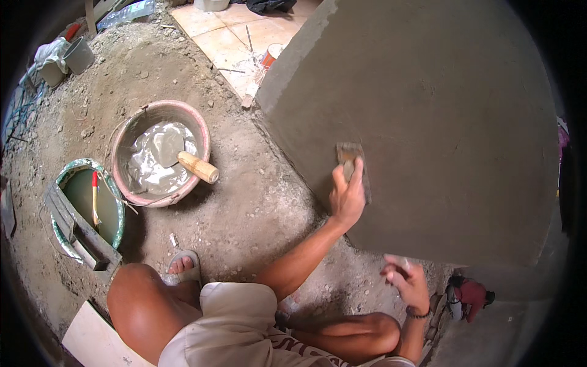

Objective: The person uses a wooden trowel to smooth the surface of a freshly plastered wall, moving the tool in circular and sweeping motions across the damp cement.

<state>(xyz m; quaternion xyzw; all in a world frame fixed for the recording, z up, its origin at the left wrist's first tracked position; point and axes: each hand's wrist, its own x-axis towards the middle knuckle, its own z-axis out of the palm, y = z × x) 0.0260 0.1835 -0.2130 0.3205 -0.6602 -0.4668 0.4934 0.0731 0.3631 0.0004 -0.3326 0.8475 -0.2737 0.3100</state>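
My left hand [347,199] is closed on the handle of a small rectangular plastering float [365,177], pressing it against a broad grey cement-plastered surface [452,128]. The float lies near the surface's left edge, and its handle is mostly covered by my fingers. Lower right, my right hand [408,282], with a dark bracelet at the wrist, hovers just off the lower edge of the plaster. Its fingers are loosely bent and apart, slightly blurred, with nothing visible in them.
On my left, a round tub [205,131] holds wet cement and a wooden-handled trowel [199,167]. Beside it, a green-rimmed basin [119,211] of murky water carries a long grey float [76,229] and a red-tipped handle [95,196]. Another person [471,298] bends at lower right.
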